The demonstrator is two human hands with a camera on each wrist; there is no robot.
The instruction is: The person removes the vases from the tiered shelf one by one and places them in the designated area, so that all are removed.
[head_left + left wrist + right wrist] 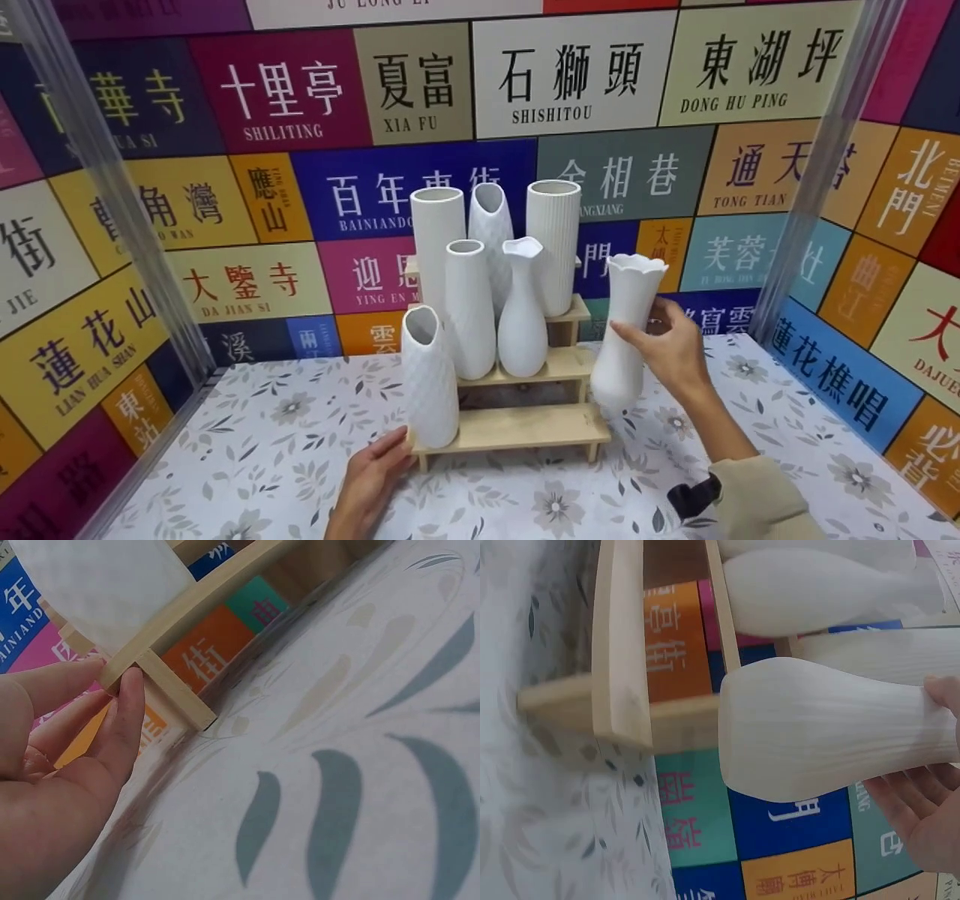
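My right hand grips a white vase with a scalloped rim around its narrow middle. The vase is in the air, slightly tilted, by the right end of a stepped wooden stand. In the right wrist view its rounded base is beside the steps. My left hand pinches the front left corner of the stand's lowest step. Close to those fingers, a slant-topped textured vase stands on that step's left end.
On the middle step stand a tapered vase and a slim-necked vase. The top step holds a smooth cylinder vase, a slant-topped vase and a ribbed cylinder vase. Floral cloth covers the table; sign-printed panels rise behind.
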